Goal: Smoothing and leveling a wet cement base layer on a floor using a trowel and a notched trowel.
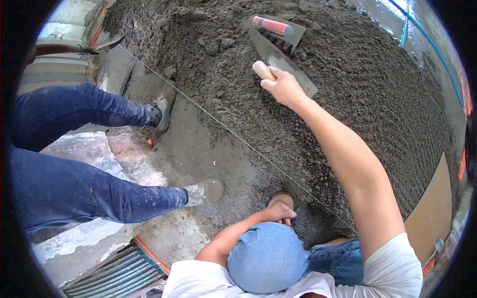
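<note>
My right hand point(287, 89) is closed round the wooden handle point(263, 71) of a plastering trowel. Its steel blade point(293, 69) lies over loose grey mortar point(238, 99). Just beyond rests a second steel trowel with a red handle point(272, 26), its plate flat on the mortar. My left hand point(280, 213) hangs beside my light-coloured shoe point(281, 199), fingers curled; whether it holds anything is hidden. Between my arms rises a rounded light-blue denim shape point(268, 258), seemingly my knee. A taut pale string point(233, 133) runs diagonally along the mortar's near edge.
Another person's dark-blue trouser legs point(99, 193) stand at the left, shoes on the wet floor point(189, 144). Above them juts a brown-handled metal tool point(82, 48). A brown board point(431, 211) stands at right, a blue hose point(432, 44) far right. Slatted grating point(119, 273) lies lower left.
</note>
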`<state>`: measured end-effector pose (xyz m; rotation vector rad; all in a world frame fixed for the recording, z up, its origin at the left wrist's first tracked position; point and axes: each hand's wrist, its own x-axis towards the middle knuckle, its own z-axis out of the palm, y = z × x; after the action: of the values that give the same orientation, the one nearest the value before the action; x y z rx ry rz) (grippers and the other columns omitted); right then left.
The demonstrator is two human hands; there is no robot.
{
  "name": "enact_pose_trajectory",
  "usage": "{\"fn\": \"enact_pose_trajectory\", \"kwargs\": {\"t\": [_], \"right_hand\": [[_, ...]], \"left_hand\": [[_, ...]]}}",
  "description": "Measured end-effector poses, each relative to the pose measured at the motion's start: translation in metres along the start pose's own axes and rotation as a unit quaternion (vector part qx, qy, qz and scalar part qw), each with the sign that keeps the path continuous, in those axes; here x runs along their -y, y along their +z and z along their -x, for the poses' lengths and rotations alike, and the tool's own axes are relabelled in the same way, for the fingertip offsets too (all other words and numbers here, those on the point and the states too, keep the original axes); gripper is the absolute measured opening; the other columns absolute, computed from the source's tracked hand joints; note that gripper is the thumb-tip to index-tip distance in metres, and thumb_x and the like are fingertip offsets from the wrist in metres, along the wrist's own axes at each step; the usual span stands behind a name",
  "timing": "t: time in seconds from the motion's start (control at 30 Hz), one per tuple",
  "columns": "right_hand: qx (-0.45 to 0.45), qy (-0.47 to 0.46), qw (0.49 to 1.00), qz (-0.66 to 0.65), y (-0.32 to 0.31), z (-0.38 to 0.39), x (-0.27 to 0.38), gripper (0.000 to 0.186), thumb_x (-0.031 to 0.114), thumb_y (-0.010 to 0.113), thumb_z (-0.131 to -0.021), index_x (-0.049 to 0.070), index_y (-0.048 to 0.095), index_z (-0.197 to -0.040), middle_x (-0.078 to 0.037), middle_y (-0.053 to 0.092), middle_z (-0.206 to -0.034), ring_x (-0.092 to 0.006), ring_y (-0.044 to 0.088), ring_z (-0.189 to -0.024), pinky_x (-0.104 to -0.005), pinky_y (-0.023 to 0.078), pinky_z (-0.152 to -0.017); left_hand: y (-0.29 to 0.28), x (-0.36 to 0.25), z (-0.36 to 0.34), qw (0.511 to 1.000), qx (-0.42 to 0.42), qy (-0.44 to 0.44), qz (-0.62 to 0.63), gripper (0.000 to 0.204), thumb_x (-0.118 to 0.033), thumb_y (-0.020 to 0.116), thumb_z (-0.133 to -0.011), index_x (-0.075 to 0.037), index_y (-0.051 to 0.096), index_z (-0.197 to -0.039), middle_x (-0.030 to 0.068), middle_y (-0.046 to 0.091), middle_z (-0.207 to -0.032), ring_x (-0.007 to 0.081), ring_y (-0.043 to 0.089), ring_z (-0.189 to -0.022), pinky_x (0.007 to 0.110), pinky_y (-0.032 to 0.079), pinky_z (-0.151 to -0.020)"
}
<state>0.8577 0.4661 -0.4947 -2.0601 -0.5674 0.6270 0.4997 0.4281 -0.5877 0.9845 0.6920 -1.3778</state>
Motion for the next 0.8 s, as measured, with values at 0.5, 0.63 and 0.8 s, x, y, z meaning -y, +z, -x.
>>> {"fn": "enact_pose_trajectory", "kwargs": {"t": [0.5, 0.63, 0.8], "right_hand": [[0.109, -0.007, 0.994, -0.022, 0.055, 0.013, 0.035, 0.04, 0.026, 0.056, -0.08, 0.006, 0.059, -0.115, -0.02, 0.064, -0.109, -0.0346, 0.061, -0.104, -0.0417, 0.046, -0.093], [0.047, 0.013, 0.995, -0.091, 0.034, 0.045, 0.028, 0.041, 0.025, 0.056, -0.08, 0.009, 0.057, -0.117, -0.02, 0.065, -0.105, -0.034, 0.062, -0.099, -0.0409, 0.047, -0.089], [0.114, 0.017, 0.992, -0.05, 0.075, 0.051, 0.029, 0.05, 0.027, 0.057, -0.079, 0.01, 0.054, -0.126, -0.021, 0.064, -0.11, -0.0349, 0.061, -0.104, -0.0405, 0.046, -0.093]], "left_hand": [[0.002, -0.01, 0.004, 0.999, 0.01, 0.031, -0.009, 0.025, -0.028, 0.06, -0.091, -0.009, 0.069, -0.104, 0.0035, 0.068, -0.072, 0.0116, 0.057, -0.048, 0.026, 0.045, -0.041], [0.002, -0.014, 0.019, 0.999, -0.012, -0.011, 0.034, 0.025, -0.026, 0.063, -0.089, -0.006, 0.07, -0.102, 0.0059, 0.069, -0.072, 0.0121, 0.06, -0.052, 0.027, 0.047, -0.044], [0.002, -0.007, -0.001, 0.999, 0.01, 0.028, -0.013, 0.028, -0.029, 0.059, -0.091, -0.009, 0.067, -0.109, 0.0025, 0.067, -0.074, 0.0101, 0.055, -0.043, 0.025, 0.042, -0.036]]}}
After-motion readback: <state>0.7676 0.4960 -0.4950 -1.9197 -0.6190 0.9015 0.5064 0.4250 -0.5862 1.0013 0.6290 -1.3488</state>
